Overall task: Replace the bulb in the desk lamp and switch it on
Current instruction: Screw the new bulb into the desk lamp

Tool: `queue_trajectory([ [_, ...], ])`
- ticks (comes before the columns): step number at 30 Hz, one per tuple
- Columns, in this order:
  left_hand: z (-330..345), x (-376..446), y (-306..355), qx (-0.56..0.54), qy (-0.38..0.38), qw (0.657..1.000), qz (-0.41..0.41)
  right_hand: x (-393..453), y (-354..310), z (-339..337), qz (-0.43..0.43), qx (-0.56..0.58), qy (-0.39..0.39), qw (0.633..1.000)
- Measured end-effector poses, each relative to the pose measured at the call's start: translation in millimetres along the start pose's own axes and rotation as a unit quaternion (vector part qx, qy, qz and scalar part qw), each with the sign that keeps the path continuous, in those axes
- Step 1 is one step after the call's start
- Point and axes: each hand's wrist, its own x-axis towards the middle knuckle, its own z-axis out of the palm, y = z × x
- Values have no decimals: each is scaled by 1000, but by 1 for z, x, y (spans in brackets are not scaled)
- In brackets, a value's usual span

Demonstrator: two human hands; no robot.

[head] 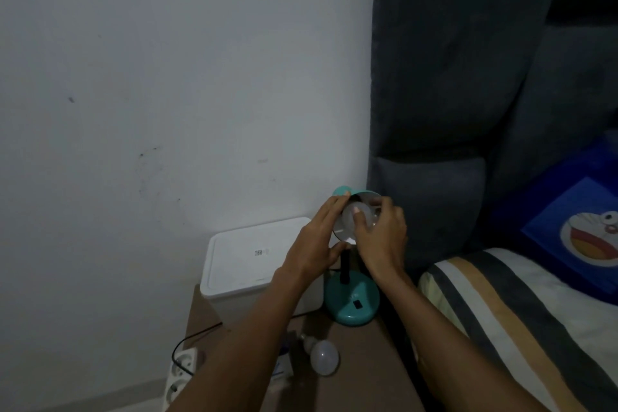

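Observation:
A teal desk lamp stands on a brown bedside table [368,375], its round base [352,304] carrying a dark switch. Its shade [344,192] is tilted towards me. My left hand [321,237] grips the shade's left rim. My right hand [378,227] reaches into the shade with its fingers around a white bulb [351,212] sitting in the socket. A second white bulb [322,357] lies loose on the table near the front, beside a small box [284,368] partly hidden by my left forearm.
A white lidded box [240,261] stands behind the lamp on the table's left. A white power strip [182,368] with a black cable lies on the floor at the left. A grey padded headboard [451,110] and a bed with a striped pillow [501,311] are on the right.

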Motion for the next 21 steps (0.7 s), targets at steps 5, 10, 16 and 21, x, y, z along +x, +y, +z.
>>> queue_trajectory([
  [5, 0, -1, -2, -3, 1, 1000, -6, 0, 6, 3, -14, -7, -32, 999],
  [10, -2, -1, 0, -4, 8, 1000, -4, 5, 5, 2, 72, 6, -26, 997],
  [16, 1, 0, -2, -22, 7, 1000, 4, 2, 4, 5, -43, -42, -56, 997],
  [21, 0, -2, -5, -21, 7, 1000, -6, 2, 3, 7, -47, -60, -61, 995],
])
